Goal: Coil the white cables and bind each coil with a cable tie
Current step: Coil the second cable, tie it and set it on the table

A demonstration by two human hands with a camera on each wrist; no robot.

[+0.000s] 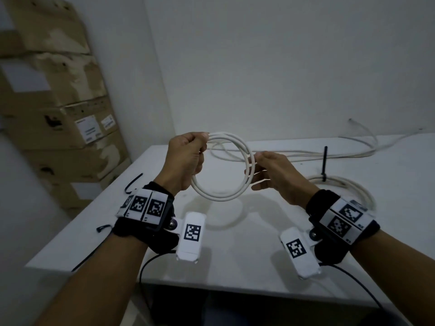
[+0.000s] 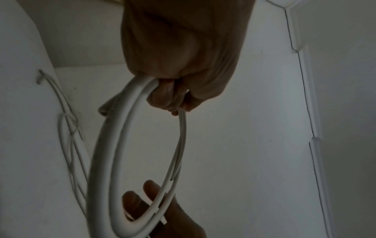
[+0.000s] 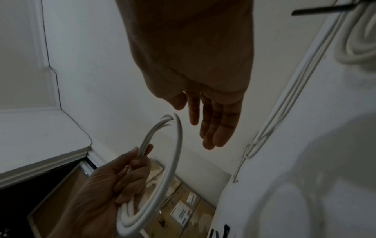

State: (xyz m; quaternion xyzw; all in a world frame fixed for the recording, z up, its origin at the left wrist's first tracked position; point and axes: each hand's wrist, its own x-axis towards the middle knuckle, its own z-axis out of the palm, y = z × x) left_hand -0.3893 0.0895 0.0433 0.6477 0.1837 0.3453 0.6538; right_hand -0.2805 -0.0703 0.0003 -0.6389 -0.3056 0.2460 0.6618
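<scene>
**Coil held up between both hands above the table**

The coil [image 1: 224, 165] hung in the air over the white table [image 1: 235, 255], several white loops stacked into one ring, and it stood roughly upright between the two hands. The left hand [image 1: 186, 161] had it firmly: thumb and forefinger pinched the strands at the top of the ring, and the lower fingers curled round the loops further down the same side. From the left wrist view the fist [image 2: 183, 64] closed round the bundle from above, with the ring dropping away below it.

Over on the far side, the right hand [image 1: 273, 172] met the ring with fingers straight and spread; in the head view its fingertips lay at the strands, while the right wrist view showed the flat fingers [image 3: 215, 128] just beside the loops, so whether they actually touched could not be told.

Out from there, loose cable [image 1: 306, 152] trailed along the back of the table toward the wall. To the right sat a finished coil [image 1: 353, 187], flat on the table, with a black tie [image 1: 324, 163] sticking straight up from it. Spare ties [image 1: 134, 182] lay near the table's left edge. Cardboard boxes [image 1: 58, 102] stood stacked against the wall on the left.
</scene>
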